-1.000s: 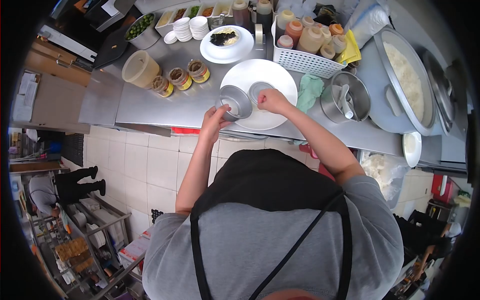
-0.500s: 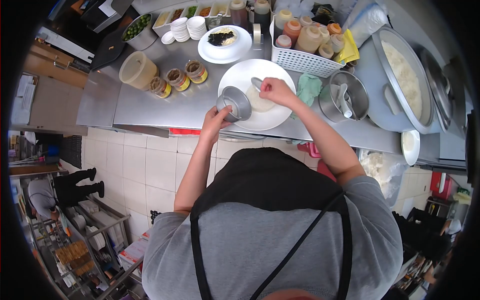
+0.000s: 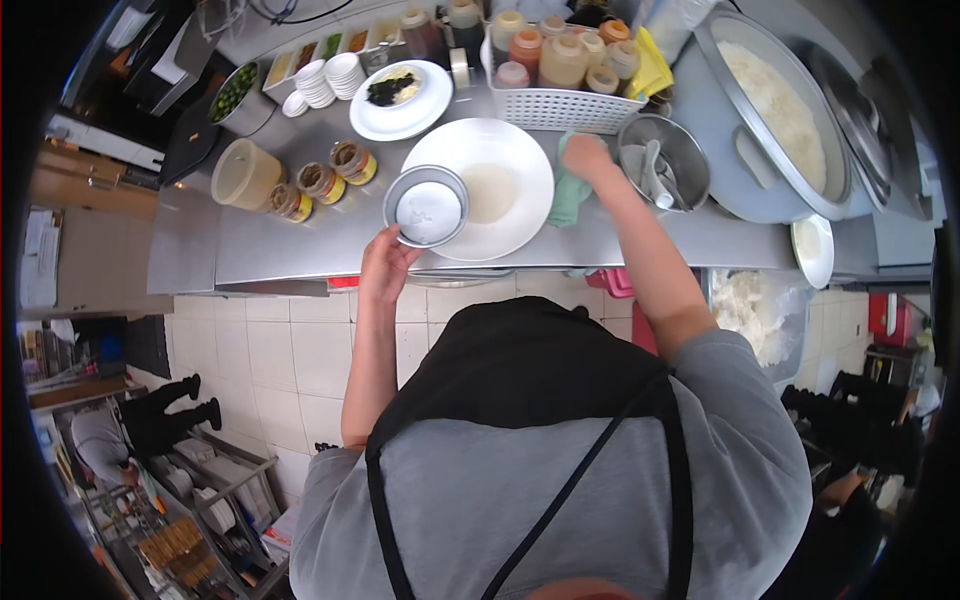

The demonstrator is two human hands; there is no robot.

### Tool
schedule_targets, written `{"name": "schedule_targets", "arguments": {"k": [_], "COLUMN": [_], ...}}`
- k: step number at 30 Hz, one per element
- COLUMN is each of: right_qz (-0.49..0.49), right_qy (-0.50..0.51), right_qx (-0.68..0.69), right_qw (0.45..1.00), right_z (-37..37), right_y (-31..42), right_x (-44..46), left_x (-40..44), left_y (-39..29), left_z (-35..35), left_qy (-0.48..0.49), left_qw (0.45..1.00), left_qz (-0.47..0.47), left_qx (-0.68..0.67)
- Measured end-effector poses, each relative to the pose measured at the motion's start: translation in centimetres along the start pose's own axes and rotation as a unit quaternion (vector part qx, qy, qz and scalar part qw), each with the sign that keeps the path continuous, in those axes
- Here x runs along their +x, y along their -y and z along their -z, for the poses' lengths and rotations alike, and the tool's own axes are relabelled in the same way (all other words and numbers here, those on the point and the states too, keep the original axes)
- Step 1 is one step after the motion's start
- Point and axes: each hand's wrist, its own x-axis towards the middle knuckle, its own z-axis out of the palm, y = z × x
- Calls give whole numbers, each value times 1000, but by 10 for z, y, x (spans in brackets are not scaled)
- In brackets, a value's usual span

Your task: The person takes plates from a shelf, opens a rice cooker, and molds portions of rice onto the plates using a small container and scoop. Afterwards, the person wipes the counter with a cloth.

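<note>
My left hand grips the rim of a round metal bowl, its fingers underneath and its pale inside facing up. The bowl overlaps the left edge of a large white plate. A flat round mound of white rice sits on that plate. Just right of the plate, my right hand is closed on a green cloth on the counter. The fingertips are partly hidden.
A steel pot with white-handled utensils and a large rice container stand right. Behind is a white basket of sauce bottles. Jars, a plastic tub and a plated bowl stand left. Other people are in the background.
My right hand has moved from over the rice to the green cloth and closed on it. The small metal utensil it held no longer shows. The metal bowl has turned more level.
</note>
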Motion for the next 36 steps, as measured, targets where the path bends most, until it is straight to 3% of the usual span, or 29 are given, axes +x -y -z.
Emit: {"name": "schedule_targets", "arguments": {"k": [2, 4, 9, 11, 12, 14, 17, 20, 24, 26, 28, 29, 31, 32, 33, 34, 35, 36], "right_qz": [0, 38, 95, 258, 250, 347, 274, 170, 34, -59, -336, -338, -468, -468, -387, -299, -263, -225], "right_qy": [58, -184, -104, -104, -108, -161, -141, -147, -195, -259, -185, -187, -254, -255, -362, -463, -438, -411], "right_qx": [40, -74, 5, 34, 34, -61, -104, -125, -116, -129, 75, 75, 191, 192, 195, 195, 147, 98], "right_qw": [998, 979, 990, 960, 962, 922, 945, 966, 973, 955, 921, 919, 824, 824, 825, 812, 847, 878], "right_z": [-50, -89, -80, -80, -80, -73, -65, -61, -41, -37, -31, -21, -2, -1, -2, -3, -4, -6], "right_y": [-21, -19, 6, -2, -16, -51, -122, -202, -303, -352, -384, -393, -410, -418, -422, -425, -429, -430], "right_x": [0, -30, -131, -162, -166, -180, -202, -223, -263, -284, -304, -314, -327, -322, -314, -304, -289, -270], "left_x": [10, 15, 42, 50, 54, 62, 80, 99, 121, 136, 141, 142, 143, 142, 139, 135, 126, 116], "left_y": [2, -2, 11, 24, 30, 47, 71, 97, 135, 151, 160, 164, 167, 168, 170, 171, 172, 173], "left_z": [-9, -32, -96, -129, -146, -179, -222, -261, -294, -298, -303, -303, -300, -300, -299, -298, -299, -300], "left_qy": [11, 36, 113, 139, 158, 183, 243, 239, 200, 204, 143, 133, 122, 108, 108, 79, 46, 45], "left_qw": [1000, 999, 992, 988, 984, 977, 955, 931, 929, 925, 915, 915, 908, 900, 900, 857, 793, 793], "left_qz": [4, 0, 20, 38, 48, 63, 78, 79, 90, 98, 77, 63, 42, 21, 19, -110, -236, -238], "left_qx": [15, 41, 53, 61, 67, 87, 149, 263, 298, 306, 370, 376, 399, 421, 421, 497, 560, 560]}}
